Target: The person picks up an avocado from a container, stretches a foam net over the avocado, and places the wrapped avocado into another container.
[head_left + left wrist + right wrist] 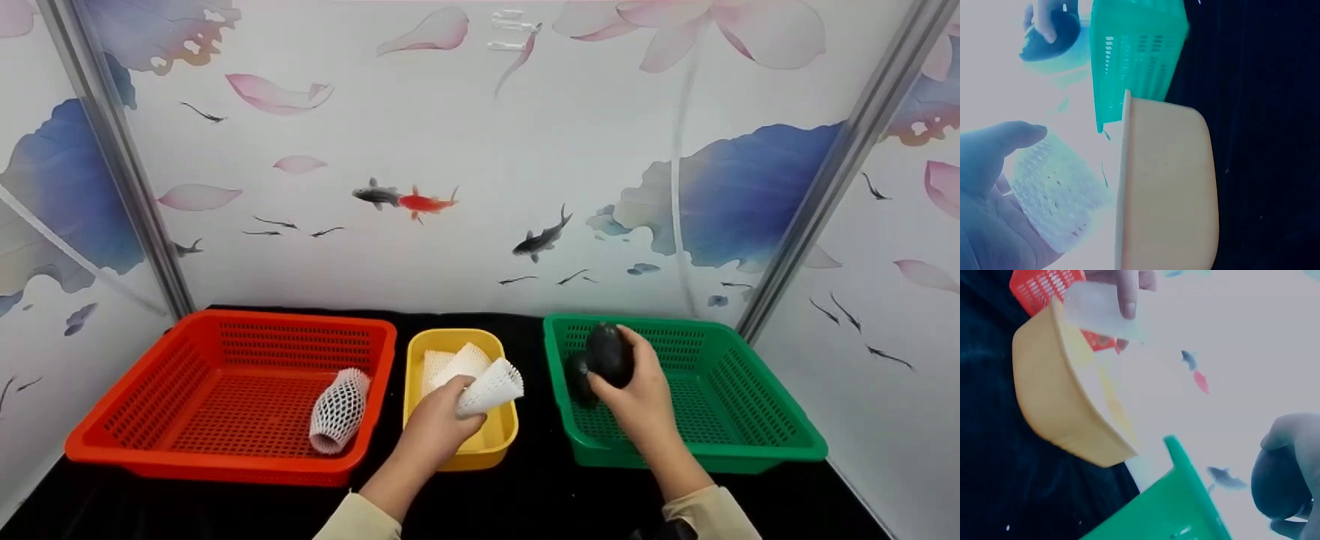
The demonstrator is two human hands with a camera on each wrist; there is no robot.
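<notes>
My left hand (439, 416) grips a white foam net sleeve (491, 386) over the yellow basket (499, 450); the sleeve's open end points up and right. In the left wrist view the thumb and fingers lie around the mesh sleeve (1061, 191). A dark, oval avocado (609, 356) is held in my right hand (646, 390) above the left part of the green basket (750, 454). Behind and below it, a second dark avocado (580, 381) sits in that basket, partly hidden. More white foam sleeves (442, 364) lie inside the yellow basket.
To the left stands a red basket (225, 469) holding a dark fruit in a white foam net (340, 412) against its right side. All three baskets stand in a row on black cloth (529, 495), with a printed wall (465, 262) close behind.
</notes>
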